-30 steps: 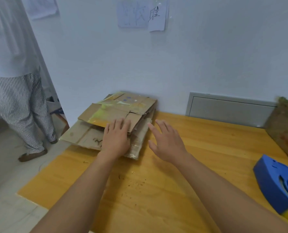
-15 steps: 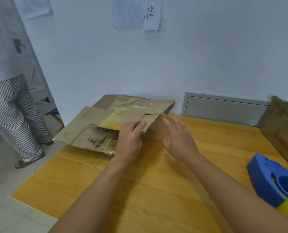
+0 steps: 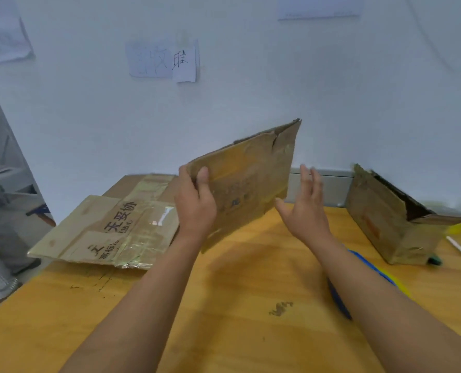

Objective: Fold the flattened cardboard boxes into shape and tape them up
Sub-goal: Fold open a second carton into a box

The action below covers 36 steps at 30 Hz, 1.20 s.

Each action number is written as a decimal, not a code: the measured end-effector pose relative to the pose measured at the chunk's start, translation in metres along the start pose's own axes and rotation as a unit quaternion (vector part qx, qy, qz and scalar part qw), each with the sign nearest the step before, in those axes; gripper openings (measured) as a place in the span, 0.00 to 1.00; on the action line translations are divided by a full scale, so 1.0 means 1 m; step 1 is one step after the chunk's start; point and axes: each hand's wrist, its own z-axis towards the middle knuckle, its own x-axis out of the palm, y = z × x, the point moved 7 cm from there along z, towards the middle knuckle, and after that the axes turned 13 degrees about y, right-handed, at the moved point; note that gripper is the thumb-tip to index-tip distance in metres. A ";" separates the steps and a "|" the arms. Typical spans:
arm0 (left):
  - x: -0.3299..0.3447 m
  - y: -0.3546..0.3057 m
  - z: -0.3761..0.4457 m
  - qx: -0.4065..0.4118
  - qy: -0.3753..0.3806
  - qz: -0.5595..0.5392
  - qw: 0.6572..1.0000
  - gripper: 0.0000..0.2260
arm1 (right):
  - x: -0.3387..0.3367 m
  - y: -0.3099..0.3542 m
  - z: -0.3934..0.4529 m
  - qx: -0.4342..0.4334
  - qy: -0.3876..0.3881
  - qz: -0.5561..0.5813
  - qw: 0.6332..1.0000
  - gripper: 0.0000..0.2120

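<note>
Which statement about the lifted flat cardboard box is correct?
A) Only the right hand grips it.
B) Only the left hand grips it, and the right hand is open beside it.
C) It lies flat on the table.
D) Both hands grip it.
B: the left hand pinches the lifted flat box at its left edge, while the right hand is open beside it.

Wooden table [image 3: 224, 305] with flattened boxes [image 3: 111, 227]

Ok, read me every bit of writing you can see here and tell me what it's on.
"天妥协": flattened box on the table, large print.
Smaller print beside and below it: too blurred.
"眭", or close to it: paper note on the wall.
Held cardboard: faint, unreadable.
</note>
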 end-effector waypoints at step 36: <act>0.083 0.032 0.019 -0.069 0.122 0.065 0.988 0.22 | -0.008 -0.043 0.021 0.021 0.064 0.227 0.972 0.45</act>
